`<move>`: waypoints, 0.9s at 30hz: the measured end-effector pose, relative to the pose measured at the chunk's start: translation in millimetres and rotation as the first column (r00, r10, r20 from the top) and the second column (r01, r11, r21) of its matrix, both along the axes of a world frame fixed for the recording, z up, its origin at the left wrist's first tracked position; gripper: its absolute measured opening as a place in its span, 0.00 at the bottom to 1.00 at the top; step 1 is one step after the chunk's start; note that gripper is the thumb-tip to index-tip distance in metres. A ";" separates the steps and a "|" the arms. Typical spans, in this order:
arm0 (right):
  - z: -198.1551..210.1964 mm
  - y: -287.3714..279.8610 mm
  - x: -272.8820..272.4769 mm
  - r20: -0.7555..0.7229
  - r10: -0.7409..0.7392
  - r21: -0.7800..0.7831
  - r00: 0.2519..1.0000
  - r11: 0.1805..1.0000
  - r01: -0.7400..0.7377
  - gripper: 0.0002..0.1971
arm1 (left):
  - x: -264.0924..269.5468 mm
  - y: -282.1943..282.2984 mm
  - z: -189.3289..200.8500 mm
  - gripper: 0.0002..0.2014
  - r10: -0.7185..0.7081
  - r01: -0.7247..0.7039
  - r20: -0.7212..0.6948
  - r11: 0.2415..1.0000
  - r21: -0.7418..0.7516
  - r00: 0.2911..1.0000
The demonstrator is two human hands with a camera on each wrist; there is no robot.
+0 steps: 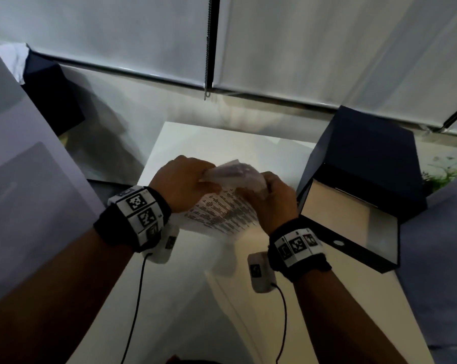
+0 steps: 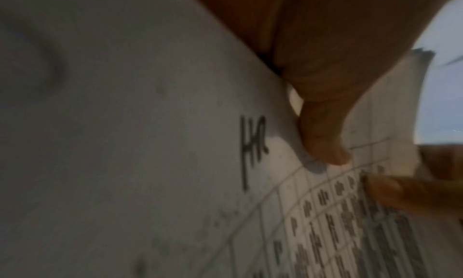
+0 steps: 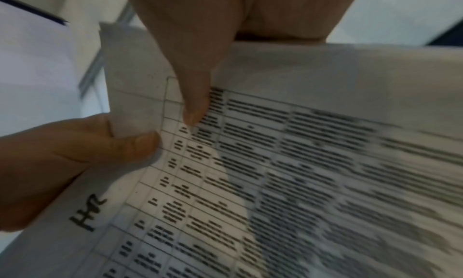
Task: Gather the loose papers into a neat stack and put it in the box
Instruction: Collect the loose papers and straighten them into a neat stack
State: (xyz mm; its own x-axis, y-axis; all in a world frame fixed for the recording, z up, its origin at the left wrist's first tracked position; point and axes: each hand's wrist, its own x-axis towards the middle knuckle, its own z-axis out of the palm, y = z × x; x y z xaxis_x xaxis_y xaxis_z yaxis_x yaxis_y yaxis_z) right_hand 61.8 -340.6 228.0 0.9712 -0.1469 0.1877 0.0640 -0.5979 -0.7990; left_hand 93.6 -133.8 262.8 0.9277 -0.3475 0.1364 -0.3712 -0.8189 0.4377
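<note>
Above the white table (image 1: 190, 290) I hold a bunch of printed papers (image 1: 222, 211) with both hands. My left hand (image 1: 205, 179) pinches the top left corner, with its thumb (image 2: 323, 139) beside a handwritten "HR". My right hand (image 1: 261, 186) grips the top edge to the right, its thumb (image 3: 195, 100) pressing on the printed table of the top sheet (image 3: 300, 163). The upper edge of the papers curls up and looks blurred. The dark blue box (image 1: 337, 244) stands open just right of my right hand, its pale inside showing and its lid (image 1: 366, 143) raised behind it.
A large white panel (image 1: 25, 166) leans at the left. A dark object (image 1: 54, 101) sits at the back left. Window blinds with a bead chain (image 1: 209, 61) close off the back. A green plant (image 1: 442, 174) shows beyond the box. Cables hang from both wrist cameras.
</note>
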 end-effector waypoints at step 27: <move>-38.4 10.3 17.2 -0.326 -0.041 0.935 0.944 0.136 0.328 0.32 | -30.7 24.9 -124.0 0.24 -0.406 -0.673 -0.568 -0.183 -0.717 0.716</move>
